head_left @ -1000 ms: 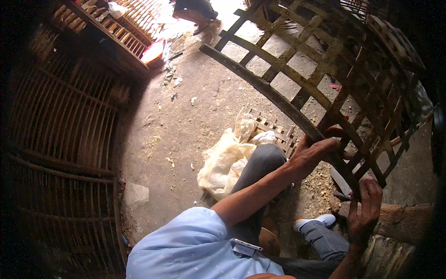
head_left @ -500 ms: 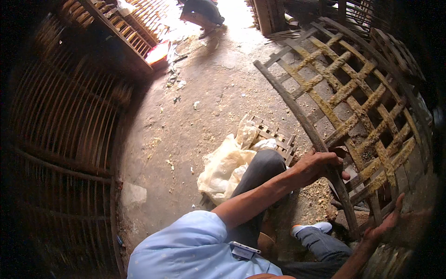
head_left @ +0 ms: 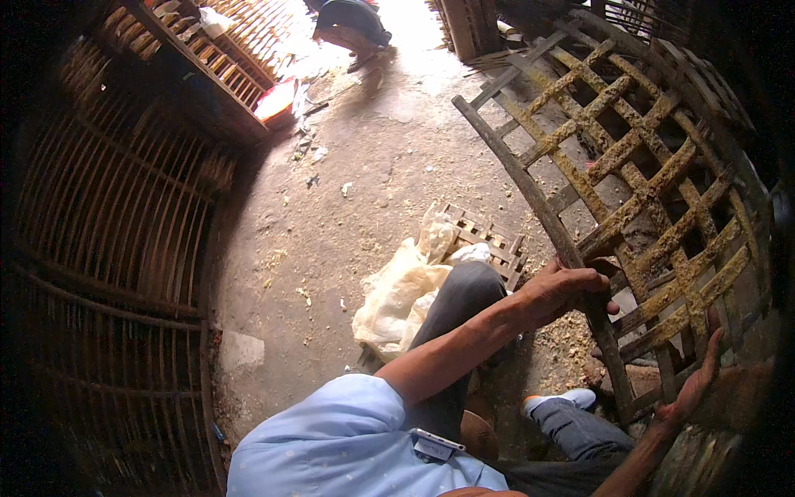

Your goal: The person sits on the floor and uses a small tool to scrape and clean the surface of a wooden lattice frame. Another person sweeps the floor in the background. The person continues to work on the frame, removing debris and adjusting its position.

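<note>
A woven bamboo lattice panel, crusted with yellowish residue, stands tilted on the right. My left hand is closed round its long near rail, thumb and fingers at the wood. Lower down, my right hand supports the bottom edge by the right corner, fingers curved up against it. Beside my bent knee lie pale plastic sacks on a smaller slatted piece.
Slatted bamboo walls line the left, with a wooden rack and red object above. A person crouches at the bright far opening, beside a wooden post. Crumbs and scraps litter the floor.
The panel has swung down and rightward, turning its residue-covered face upward. My right hand has moved outward to the right with it; my left hand has shifted slightly down.
</note>
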The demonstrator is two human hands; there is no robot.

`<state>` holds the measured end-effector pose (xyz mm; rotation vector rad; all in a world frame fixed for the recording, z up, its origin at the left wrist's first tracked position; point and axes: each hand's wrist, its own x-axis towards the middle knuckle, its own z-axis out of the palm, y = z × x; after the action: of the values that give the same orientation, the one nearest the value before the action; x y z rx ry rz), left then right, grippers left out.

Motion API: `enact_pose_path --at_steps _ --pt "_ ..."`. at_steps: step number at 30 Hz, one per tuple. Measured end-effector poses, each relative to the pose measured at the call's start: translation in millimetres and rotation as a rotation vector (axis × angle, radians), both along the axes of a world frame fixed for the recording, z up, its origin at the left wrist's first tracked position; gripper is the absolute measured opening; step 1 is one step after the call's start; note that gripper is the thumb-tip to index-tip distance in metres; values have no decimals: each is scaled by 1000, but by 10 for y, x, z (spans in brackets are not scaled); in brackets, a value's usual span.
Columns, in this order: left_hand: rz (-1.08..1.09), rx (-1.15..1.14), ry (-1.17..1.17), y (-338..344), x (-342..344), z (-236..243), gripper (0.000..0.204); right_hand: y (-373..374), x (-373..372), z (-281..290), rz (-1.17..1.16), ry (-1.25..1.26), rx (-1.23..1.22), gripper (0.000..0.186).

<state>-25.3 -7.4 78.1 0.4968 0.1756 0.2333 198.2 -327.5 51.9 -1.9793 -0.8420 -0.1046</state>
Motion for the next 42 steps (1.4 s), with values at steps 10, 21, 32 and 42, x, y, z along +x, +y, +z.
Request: enact_pose_path --at_steps 10,21,32,42 --pt "20 389 53 -711 124 -290 60 418 -649 302 -179 -232 42 60" --pt "-66 80 89 -542 -9 -153 34 795 -965 977 -261 430 492 57" --pt "-18 374 240 -693 45 53 29 963 -1206 1084 -164 234 486 50" --pt "96 225 400 -821 51 46 18 993 -1280 952 -166 271 501 50"
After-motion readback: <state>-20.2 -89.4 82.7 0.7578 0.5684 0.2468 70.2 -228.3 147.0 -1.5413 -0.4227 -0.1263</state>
